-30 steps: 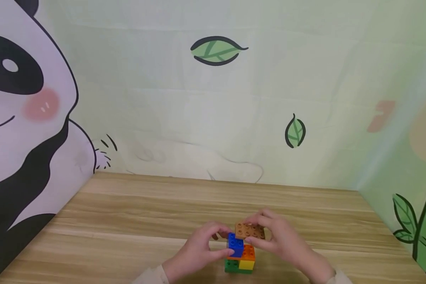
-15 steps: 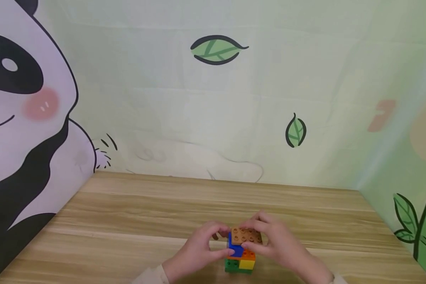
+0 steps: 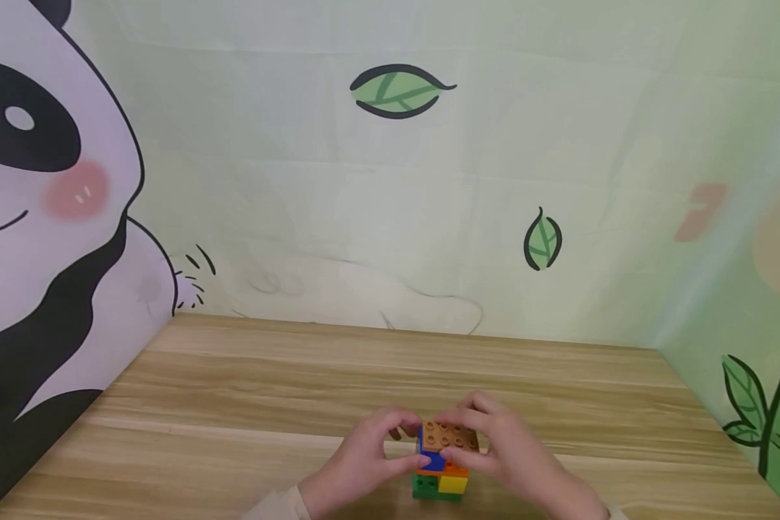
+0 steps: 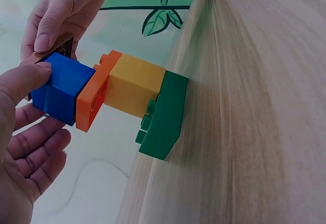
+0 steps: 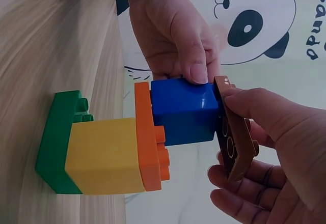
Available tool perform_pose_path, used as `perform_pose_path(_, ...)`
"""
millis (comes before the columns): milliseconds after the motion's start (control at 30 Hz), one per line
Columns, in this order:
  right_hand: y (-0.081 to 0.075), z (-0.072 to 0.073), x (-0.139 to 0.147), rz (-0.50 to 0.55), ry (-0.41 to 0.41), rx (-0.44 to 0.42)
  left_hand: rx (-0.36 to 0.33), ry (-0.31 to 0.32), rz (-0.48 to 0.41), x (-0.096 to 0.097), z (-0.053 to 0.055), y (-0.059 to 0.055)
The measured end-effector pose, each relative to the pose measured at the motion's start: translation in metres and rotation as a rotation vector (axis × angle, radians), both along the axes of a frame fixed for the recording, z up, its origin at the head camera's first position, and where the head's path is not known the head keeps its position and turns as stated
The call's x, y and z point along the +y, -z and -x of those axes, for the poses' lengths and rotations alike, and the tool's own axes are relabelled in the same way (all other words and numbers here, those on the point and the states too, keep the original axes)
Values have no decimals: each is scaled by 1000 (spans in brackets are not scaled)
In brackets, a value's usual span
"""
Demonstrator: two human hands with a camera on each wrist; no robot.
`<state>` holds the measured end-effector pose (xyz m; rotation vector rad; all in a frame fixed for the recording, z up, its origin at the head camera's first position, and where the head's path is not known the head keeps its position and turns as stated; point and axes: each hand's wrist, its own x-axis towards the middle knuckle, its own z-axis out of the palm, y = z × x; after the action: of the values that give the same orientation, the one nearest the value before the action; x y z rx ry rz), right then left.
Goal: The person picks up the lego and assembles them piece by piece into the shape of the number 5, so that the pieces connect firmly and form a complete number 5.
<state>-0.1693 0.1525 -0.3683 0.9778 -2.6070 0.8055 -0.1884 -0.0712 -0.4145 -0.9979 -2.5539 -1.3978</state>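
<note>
A small stack of toy building bricks stands on the table. At its base is a flat green brick (image 5: 55, 147), with a yellow brick (image 5: 104, 155) on it. Above these lie a flat orange brick (image 5: 146, 152) and a blue brick (image 5: 179, 109). My left hand (image 3: 362, 453) pinches the sides of the blue brick between thumb and fingers. A flat brown brick (image 3: 451, 435), studs up, is pinched by my right hand (image 3: 518, 444). One end of it sits over the blue brick, slightly tilted in the right wrist view; the other end overhangs. Whether its studs are fully engaged is unclear.
The wood-grain table (image 3: 247, 390) extends around the stack. Behind it rises a pale green backdrop (image 3: 286, 195) with printed leaves, and a printed panda (image 3: 110, 289) covers the left side. The right panel (image 3: 721, 303) bounds the table there.
My right hand has brought the flat brown brick left and down onto the top of the blue brick. The left hand has stayed in place, holding the blue brick.
</note>
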Motion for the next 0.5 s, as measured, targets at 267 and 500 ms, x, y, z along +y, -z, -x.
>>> perform_pose_path(267, 1, -1, -1, -2, 31, 6, -15, -11, 9, 0, -1, -2)
perform_pose_path(500, 2, -1, -2, 11, 3, 59, -10, -17, 10, 0, -1, -2)
